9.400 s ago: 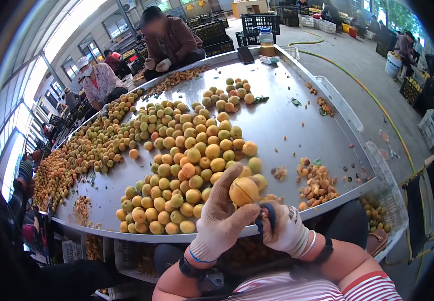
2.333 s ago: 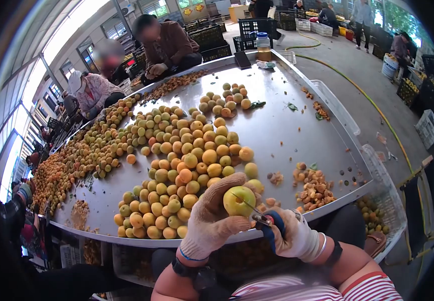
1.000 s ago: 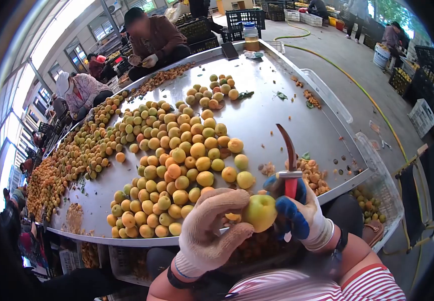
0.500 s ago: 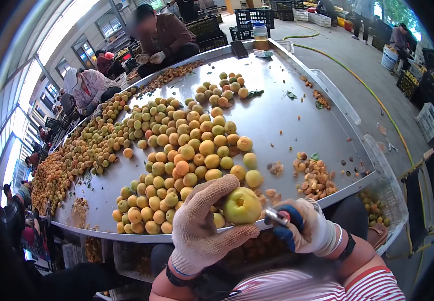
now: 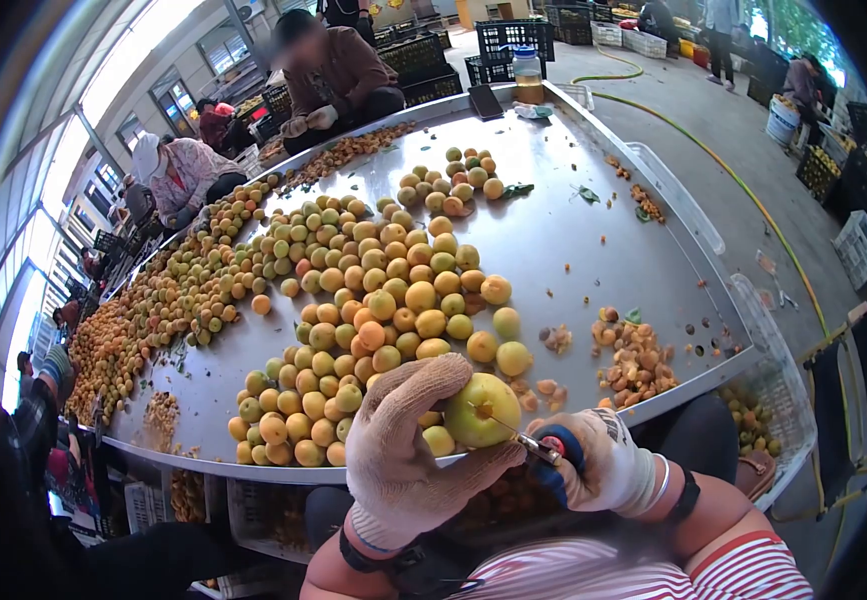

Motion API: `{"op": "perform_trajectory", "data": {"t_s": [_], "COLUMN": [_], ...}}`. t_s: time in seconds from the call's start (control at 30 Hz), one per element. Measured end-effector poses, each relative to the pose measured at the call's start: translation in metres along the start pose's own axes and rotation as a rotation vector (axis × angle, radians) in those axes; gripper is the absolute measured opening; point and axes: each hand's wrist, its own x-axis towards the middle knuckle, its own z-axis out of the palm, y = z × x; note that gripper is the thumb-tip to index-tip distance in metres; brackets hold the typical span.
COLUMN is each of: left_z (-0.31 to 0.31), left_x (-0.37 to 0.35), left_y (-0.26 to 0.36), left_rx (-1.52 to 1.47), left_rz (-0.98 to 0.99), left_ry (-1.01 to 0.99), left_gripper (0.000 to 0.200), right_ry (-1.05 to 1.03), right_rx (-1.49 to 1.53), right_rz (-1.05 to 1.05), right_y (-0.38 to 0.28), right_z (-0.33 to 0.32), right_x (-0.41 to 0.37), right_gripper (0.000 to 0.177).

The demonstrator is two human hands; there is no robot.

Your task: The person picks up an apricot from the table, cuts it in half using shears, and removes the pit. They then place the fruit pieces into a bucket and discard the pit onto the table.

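My left hand [image 5: 408,440], in a knit glove, grips a yellow-green apricot [image 5: 481,410] just above the near edge of the steel table [image 5: 573,240]. My right hand [image 5: 598,465], gloved in white and blue, holds a small red-handled knife [image 5: 531,444]. Its blade tip is pushed into the apricot's right side. A large heap of yellow and orange apricots [image 5: 373,300] lies on the table right behind my hands.
A pile of brown pits [image 5: 633,360] sits to the right near the table edge. Clear plastic crates [image 5: 773,390] hang along the right rim, one holding fruit. Other people [image 5: 338,75] work at the far side. A jar [image 5: 527,78] stands at the far end.
One second ago the knife pointed up, away from the fruit. Since then my right hand has lowered and turned it, and the blade now enters the apricot held in my left hand.
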Motion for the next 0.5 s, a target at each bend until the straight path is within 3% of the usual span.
{"op": "perform_trajectory", "data": {"t_s": [0.13,0.2,0.27,0.33,0.37,0.5], "left_z": [-0.001,0.005,0.005,0.01,0.013,0.014], "left_x": [-0.002,-0.001,-0.007,-0.007,-0.007,-0.013], "left_y": [0.001,0.014,0.001,-0.001,0.0,-0.013], "left_rx": [-0.019,-0.824,-0.79,-1.106,-0.953,-1.073], "left_rz": [-0.06,-0.492,-0.505,-0.581,-0.644,-0.796], "left_ry": [-0.021,0.135,0.144,0.17,0.159,0.142], "left_gripper": [0.067,0.066,0.064,0.063,0.077,0.074], "right_ry": [0.018,0.017,0.031,0.035,0.042,0.098], "right_rx": [-0.086,-0.088,-0.102,-0.057,-0.073,-0.151], "right_rz": [-0.022,-0.014,0.005,-0.001,-0.002,-0.025], "right_y": [-0.001,0.002,0.007,0.01,0.011,0.013], "right_z": [0.004,0.01,0.019,0.023,0.024,0.024], "right_x": [0.001,-0.001,-0.003,-0.002,-0.001,-0.004], "right_gripper": [0.015,0.014,0.013,0.013,0.013,0.015]}}
